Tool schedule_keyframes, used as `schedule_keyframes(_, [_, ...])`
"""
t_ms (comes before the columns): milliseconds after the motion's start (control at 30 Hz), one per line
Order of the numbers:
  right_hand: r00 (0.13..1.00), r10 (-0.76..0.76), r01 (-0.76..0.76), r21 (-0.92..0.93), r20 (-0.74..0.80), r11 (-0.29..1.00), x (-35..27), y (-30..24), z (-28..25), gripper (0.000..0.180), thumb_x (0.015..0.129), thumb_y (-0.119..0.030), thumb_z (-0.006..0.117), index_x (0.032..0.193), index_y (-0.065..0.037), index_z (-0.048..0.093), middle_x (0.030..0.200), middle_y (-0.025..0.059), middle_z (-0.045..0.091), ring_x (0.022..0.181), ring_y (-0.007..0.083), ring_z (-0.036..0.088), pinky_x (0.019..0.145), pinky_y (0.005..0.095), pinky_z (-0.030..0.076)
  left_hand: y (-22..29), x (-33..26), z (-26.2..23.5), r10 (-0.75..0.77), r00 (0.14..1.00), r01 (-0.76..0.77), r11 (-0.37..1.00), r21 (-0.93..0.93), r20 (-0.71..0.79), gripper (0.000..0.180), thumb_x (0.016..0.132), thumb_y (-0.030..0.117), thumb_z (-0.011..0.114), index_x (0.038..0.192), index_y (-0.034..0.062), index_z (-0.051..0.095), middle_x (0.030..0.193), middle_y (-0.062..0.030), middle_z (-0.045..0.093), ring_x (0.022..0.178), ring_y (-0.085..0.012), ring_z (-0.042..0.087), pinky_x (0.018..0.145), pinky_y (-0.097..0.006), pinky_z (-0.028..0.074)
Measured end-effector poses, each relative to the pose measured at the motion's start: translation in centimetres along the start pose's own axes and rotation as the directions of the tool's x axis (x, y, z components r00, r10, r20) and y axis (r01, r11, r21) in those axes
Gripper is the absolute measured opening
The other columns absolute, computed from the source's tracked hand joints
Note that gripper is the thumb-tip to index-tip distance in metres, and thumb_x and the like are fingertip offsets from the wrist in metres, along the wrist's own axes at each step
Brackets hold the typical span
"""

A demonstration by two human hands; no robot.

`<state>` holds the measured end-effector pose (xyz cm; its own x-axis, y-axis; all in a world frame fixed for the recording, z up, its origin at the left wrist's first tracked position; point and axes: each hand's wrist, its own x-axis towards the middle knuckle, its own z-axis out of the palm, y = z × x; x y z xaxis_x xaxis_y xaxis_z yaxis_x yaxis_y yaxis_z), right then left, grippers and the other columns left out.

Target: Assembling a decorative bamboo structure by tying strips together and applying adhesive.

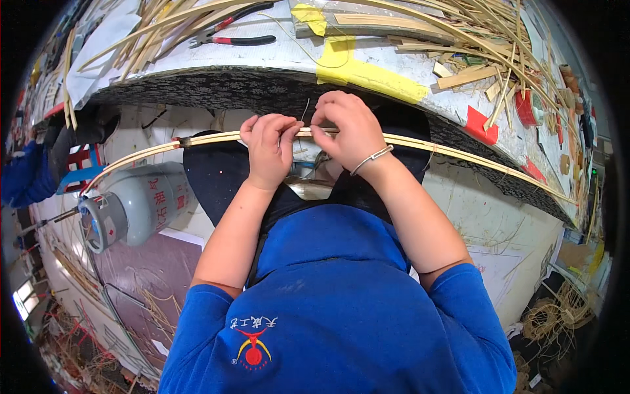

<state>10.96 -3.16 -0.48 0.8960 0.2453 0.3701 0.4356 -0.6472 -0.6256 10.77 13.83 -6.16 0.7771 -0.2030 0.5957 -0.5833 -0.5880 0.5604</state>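
A long, gently bent pair of pale bamboo strips (472,157) runs crosswise above my lap, with dark binding (186,141) toward its left part. My left hand (268,146) is closed on the strips near their middle, thumb and fingers pressed together. Just to its right, my right hand (351,128) has curled fingers, and its thumb lies against the strips; whatever is between its fingertips is hidden. Between the two hands a thin wire (306,108) sticks up from the strips. Farther along, another thin wire (430,157) hangs at the strips.
Ahead, the worktable (275,56) bears red-and-black pliers (236,41), yellow tape (374,79), a red tape roll (525,108) and many loose bamboo strips (453,39). A grey gas cylinder (151,197) lies at the left. Another person's blue sleeve (29,174) shows at the far left.
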Motion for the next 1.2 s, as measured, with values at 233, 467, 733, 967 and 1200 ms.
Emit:
schedule_keyframes(233, [0.973,0.181,-0.181,-0.011,0.140,0.983,-0.5,-0.9,0.8,0.016,0.069,-0.014,0.064,0.080,-0.008,0.054,0.079,0.0079,0.059,0.078,0.0286,0.057,0.068,0.0386,0.045,0.4,0.7,-0.3,0.007,1.000,-0.007,1.000,0.030,0.005,0.017,0.076,0.008,0.063,0.092,0.0125,0.056,0.081,0.0007,0.059,0.082,-0.0162,0.056,0.086,-0.036,0.029])
schedule_keyframes(467, [0.990,0.121,-0.122,0.012,0.069,0.992,2.8,-1.7,-1.6,0.018,0.074,-0.019,0.064,0.084,-0.008,0.053,0.074,0.0096,0.061,0.074,0.0298,0.059,0.066,0.0401,0.046,1.2,6.1,-1.9,0.107,0.994,-0.106,0.994,0.041,-0.024,0.014,0.075,0.007,0.063,0.087,0.0134,0.059,0.079,0.0021,0.060,0.081,-0.0153,0.056,0.087,-0.036,0.028])
schedule_keyframes(733, [0.990,0.004,-0.020,-0.107,-0.143,0.994,6.8,1.2,-1.0,0.014,0.072,-0.017,0.065,0.076,-0.007,0.057,0.073,0.0087,0.061,0.073,0.0290,0.057,0.067,0.0392,0.046,-2.0,11.2,0.2,0.157,0.987,-0.154,0.986,0.060,-0.044,0.015,0.077,0.013,0.064,0.090,0.0134,0.058,0.083,0.0020,0.062,0.082,-0.0160,0.057,0.086,-0.036,0.030])
schedule_keyframes(967, [0.985,-0.091,0.064,-0.179,-0.149,0.982,8.2,3.4,-0.7,0.006,0.071,-0.013,0.061,0.070,-0.008,0.061,0.073,0.0062,0.060,0.071,0.0271,0.056,0.065,0.0366,0.046,-3.3,11.6,1.2,0.112,0.994,-0.112,0.994,0.000,0.001,0.018,0.078,0.013,0.062,0.096,0.0127,0.058,0.080,0.0024,0.063,0.080,-0.0153,0.057,0.085,-0.034,0.029])
schedule_keyframes(1200, [0.992,-0.092,0.071,-0.218,-0.087,0.973,9.3,3.1,-0.5,0.009,0.073,-0.018,0.060,0.071,-0.010,0.062,0.073,0.0054,0.060,0.070,0.0257,0.058,0.064,0.0366,0.047,-3.4,11.8,1.2,0.080,0.997,-0.080,0.996,-0.035,0.017,0.021,0.080,0.012,0.058,0.101,0.0130,0.056,0.075,0.0035,0.062,0.078,-0.0150,0.057,0.084,-0.033,0.030])
